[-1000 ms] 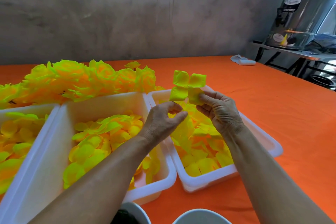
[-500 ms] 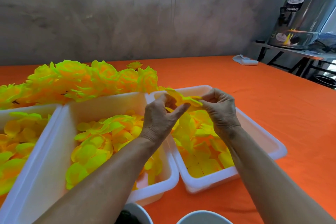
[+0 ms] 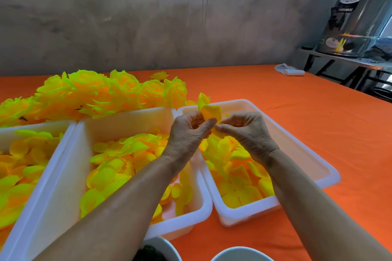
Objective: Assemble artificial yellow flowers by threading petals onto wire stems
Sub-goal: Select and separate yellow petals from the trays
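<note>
- Petal piece (image 3: 209, 110) now folded up into a cupped bud at frame centre, above the right tray (image 3: 314, 161); a second ago spread flat as a four-lobed piece, half a second ago lowered between the hands.
- Left hand (image 3: 188, 133) pinching the bud's base, fingers curled round it.
- Right hand (image 3: 246, 131) pinching at the same base from the right, fingertips meeting the left's.
- Wire stem not visible; cannot tell whether already threaded.
- Probably means one petal layer gathered round the core, more layers to follow.
- Loose petals (image 3: 118, 163) waiting in the middle tray (image 3: 70, 176); finished flowers (image 3: 110, 91) heaped upper left on the orange bench (image 3: 318, 116).
</note>
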Available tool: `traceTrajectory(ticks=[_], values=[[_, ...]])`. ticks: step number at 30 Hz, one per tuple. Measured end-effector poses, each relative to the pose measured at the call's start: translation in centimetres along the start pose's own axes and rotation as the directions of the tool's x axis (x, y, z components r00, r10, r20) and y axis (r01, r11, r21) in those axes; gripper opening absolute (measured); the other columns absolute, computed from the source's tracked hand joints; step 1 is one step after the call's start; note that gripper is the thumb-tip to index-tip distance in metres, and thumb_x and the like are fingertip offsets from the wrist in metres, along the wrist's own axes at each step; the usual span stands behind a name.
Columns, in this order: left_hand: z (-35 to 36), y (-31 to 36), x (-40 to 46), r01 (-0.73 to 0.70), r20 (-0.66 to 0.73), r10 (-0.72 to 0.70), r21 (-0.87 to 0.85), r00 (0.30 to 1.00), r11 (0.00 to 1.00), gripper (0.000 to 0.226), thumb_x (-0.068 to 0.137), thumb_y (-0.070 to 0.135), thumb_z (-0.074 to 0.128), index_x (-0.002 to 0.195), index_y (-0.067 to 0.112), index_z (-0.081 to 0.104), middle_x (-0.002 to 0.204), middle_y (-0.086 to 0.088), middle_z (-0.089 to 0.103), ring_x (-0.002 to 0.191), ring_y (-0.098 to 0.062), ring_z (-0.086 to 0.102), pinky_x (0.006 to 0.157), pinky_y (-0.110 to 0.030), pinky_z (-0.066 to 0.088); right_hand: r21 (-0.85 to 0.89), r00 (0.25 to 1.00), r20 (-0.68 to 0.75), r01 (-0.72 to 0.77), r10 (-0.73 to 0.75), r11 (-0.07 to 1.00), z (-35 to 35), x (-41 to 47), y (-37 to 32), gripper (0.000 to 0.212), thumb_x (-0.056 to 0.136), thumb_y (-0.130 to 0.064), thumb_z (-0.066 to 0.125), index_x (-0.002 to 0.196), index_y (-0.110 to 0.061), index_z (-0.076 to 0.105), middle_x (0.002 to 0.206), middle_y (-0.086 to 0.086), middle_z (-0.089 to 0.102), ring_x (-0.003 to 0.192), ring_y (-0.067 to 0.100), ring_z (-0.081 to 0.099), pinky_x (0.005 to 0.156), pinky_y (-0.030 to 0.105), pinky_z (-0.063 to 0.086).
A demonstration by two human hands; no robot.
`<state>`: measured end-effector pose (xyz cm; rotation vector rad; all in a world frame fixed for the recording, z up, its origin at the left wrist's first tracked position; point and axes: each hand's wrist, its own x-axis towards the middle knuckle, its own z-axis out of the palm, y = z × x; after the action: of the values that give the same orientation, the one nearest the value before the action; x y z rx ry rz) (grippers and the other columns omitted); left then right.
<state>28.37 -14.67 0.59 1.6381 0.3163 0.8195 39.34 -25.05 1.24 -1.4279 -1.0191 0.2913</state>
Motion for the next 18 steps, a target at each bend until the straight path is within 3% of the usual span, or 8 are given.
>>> traceTrajectory(ticks=[3,6,11,15,18], values=[[0.10,0.08,-0.08,-0.022,0.069,0.026,-0.053,0.997,0.998,0.018,0.076,0.012,0.074,0.092,0.016,0.067,0.089,-0.003,0.072,0.082,-0.012,0.068,0.073,-0.021,0.053,0.013,0.997,-0.078,0.011,-0.010,1.000,-0.03,0.05,0.00,0.018,0.066,0.004,0.078,0.061,-0.007,0.064,0.055,0.005,0.064,0.048,0.008,0.057,0.053,0.024,0.048],[0.07,0.09,-0.18,-0.034,0.120,0.046,-0.105,0.992,0.994,0.019,0.074,0.007,0.075,0.090,0.012,0.067,0.082,0.003,0.072,0.077,-0.008,0.069,0.069,-0.018,0.052,0.004,0.995,-0.094,0.028,-0.027,1.000,0.11,0.04,-0.03,0.028,0.064,0.007,0.078,0.056,-0.013,0.060,0.054,0.008,0.060,0.047,0.012,0.054,0.054,0.026,0.046],[0.18,0.12,-0.26,0.024,0.101,-0.010,-0.142,0.995,0.990,0.012,0.077,0.010,0.072,0.086,0.014,0.066,0.076,0.001,0.070,0.069,-0.011,0.068,0.064,-0.024,0.055,-0.013,0.996,-0.067,0.059,-0.060,0.998,0.40,-0.10,0.14,0.033,0.067,0.004,0.078,0.054,-0.016,0.055,0.059,0.013,0.060,0.061,0.021,0.055,0.058,0.043,0.047],[0.03,0.45,-0.08,0.104,0.072,-0.090,-0.239,0.993,0.965,0.004,0.085,0.012,0.065,0.087,0.015,0.067,0.073,0.003,0.070,0.066,-0.013,0.069,0.064,-0.028,0.057,0.048,0.998,0.006,0.061,-0.062,0.997,0.47,-0.20,-0.16,0.029,0.060,-0.004,0.081,0.056,-0.012,0.053,0.050,-0.003,0.061,0.048,0.009,0.058,0.049,0.021,0.047],[-0.31,0.80,0.05,0.150,0.076,-0.133,-0.294,0.988,0.944,0.005,0.086,0.014,0.063,0.085,0.013,0.067,0.069,0.003,0.070,0.062,-0.012,0.068,0.059,-0.026,0.057,0.196,0.999,0.047,-0.007,-0.002,0.981,0.32,-0.09,-0.56,0.024,0.056,-0.012,0.079,0.054,-0.017,0.055,0.052,-0.006,0.059,0.048,0.007,0.055,0.050,0.019,0.045]])
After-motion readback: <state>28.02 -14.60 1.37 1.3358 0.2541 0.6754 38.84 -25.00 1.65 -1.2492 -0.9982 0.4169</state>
